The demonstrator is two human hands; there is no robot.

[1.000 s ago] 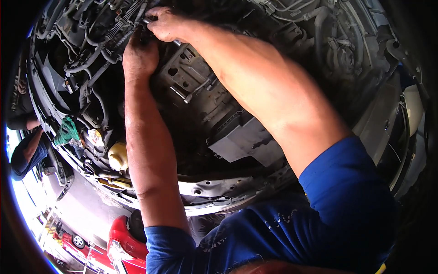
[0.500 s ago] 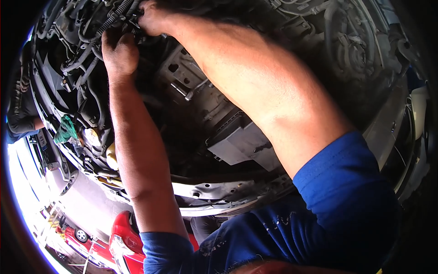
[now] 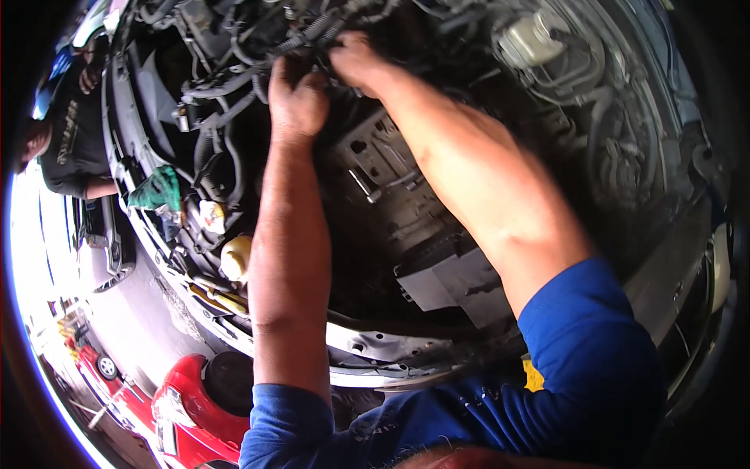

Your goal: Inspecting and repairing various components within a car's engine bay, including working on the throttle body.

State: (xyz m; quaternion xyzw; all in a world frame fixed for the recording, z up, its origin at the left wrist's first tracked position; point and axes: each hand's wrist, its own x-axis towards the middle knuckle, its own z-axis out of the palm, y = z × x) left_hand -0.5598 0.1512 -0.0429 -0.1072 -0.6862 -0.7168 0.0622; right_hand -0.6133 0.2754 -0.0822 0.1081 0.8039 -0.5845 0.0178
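Note:
Deep in the engine bay, my left hand (image 3: 298, 102) reaches up to a bundle of dark hoses and wires, its fingers curled and their tips hidden. A ribbed black conduit (image 3: 316, 30) runs just above it. Close by on the right, my right hand (image 3: 358, 62) is closed among the same lines. What either set of fingers grips is hidden. Below the hands, a metal socket tool (image 3: 362, 184) lies on a bare metal bracket (image 3: 375, 152) with holes in it.
A grey-black plastic box (image 3: 445, 280) sits nearer me, behind the front crossmember (image 3: 391, 342). At left are a green cloth (image 3: 158, 190) and a cream round reservoir (image 3: 235, 258). Another person (image 3: 74, 148) leans at the far left. A whitish reservoir (image 3: 531, 39) stands at back right.
The view has shifted, so the engine bay and both arms appear farther right and lower. More of the other person shows at left. Both hands stay at the hose bundle.

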